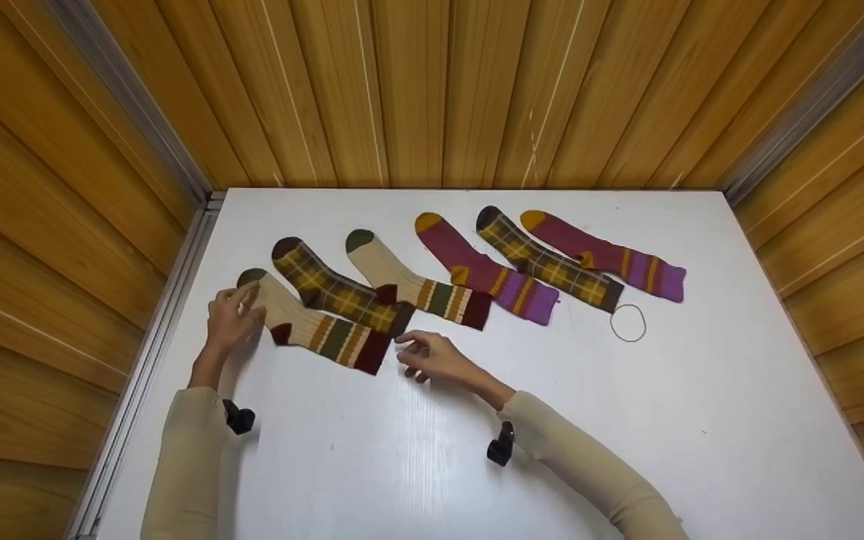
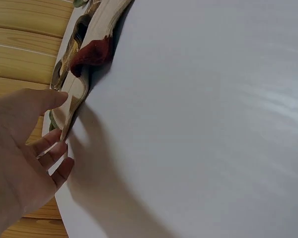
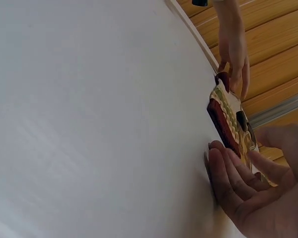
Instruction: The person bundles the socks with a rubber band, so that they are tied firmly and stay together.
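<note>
Two hands sit by the front cream sock (image 1: 313,325), slanting on the table (image 1: 372,457): left hand (image 1: 229,319) nearer, fingers apart, maybe touching its toe (image 1: 253,275); right hand (image 1: 436,356) loose, not gripping it, beside its red cuff (image 1: 373,352).

Long beige slvs (image 1: 188,465) w/ sm blk wrist cams (image 1: 239,417).

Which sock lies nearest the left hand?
The leftmost cream sock: its green toe is at the left hand; the other five lie farther off.
</note>
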{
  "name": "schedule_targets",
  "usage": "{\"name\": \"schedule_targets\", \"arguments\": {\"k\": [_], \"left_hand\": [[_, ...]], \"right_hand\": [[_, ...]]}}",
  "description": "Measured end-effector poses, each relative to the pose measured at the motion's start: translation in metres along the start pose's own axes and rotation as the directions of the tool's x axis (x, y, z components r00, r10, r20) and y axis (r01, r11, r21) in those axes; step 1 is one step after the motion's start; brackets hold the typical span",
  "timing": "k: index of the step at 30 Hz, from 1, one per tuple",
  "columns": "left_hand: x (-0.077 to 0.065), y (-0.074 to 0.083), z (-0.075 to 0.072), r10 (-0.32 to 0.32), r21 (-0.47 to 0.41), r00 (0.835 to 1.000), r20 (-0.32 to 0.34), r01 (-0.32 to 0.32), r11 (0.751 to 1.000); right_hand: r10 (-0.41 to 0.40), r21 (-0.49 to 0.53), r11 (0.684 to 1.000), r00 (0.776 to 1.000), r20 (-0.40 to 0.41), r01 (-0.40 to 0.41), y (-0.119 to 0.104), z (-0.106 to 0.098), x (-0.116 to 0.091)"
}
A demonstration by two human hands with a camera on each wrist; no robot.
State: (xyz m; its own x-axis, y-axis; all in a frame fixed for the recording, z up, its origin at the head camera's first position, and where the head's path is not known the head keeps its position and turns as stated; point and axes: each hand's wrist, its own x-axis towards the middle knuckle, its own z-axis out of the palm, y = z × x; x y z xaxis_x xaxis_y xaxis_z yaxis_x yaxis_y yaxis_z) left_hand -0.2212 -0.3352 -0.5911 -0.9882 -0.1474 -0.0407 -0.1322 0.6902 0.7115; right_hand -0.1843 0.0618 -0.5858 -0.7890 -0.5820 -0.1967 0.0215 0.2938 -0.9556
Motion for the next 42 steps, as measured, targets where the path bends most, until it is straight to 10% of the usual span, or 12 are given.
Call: {"name": "schedule_targets", "arguments": {"k": [13, 25, 35, 42], "left_hand": [[0.001, -0.008, 0.001, -0.101, 0.136, 0.995, -0.024, 0.103, 0.985], [0.004, 0.001, 0.003, -0.114, 0.163, 0.993, 0.022, 0.109, 0.981], [-0.001, 0.019, -0.002, -0.127, 0.156, 0.986, 0.103, 0.111, 0.982], [-0.008, 0.018, -0.002, -0.047, -0.021, 0.999, -0.004, 0.047, 0.999]], "right_hand": [[-0.004, -0.319, 0.947, 0.989, -0.145, -0.043, -0.006, 0.028, 0.015], [-0.127, -0.516, 0.850, 0.909, -0.398, -0.107, 0.002, 0.041, 0.029], [-0.081, -0.362, 0.931, 0.946, -0.313, -0.040, 0.002, 0.022, 0.021], [-0.084, -0.221, 0.975, 0.962, -0.261, 0.025, 0.003, 0.013, 0.010]]}}
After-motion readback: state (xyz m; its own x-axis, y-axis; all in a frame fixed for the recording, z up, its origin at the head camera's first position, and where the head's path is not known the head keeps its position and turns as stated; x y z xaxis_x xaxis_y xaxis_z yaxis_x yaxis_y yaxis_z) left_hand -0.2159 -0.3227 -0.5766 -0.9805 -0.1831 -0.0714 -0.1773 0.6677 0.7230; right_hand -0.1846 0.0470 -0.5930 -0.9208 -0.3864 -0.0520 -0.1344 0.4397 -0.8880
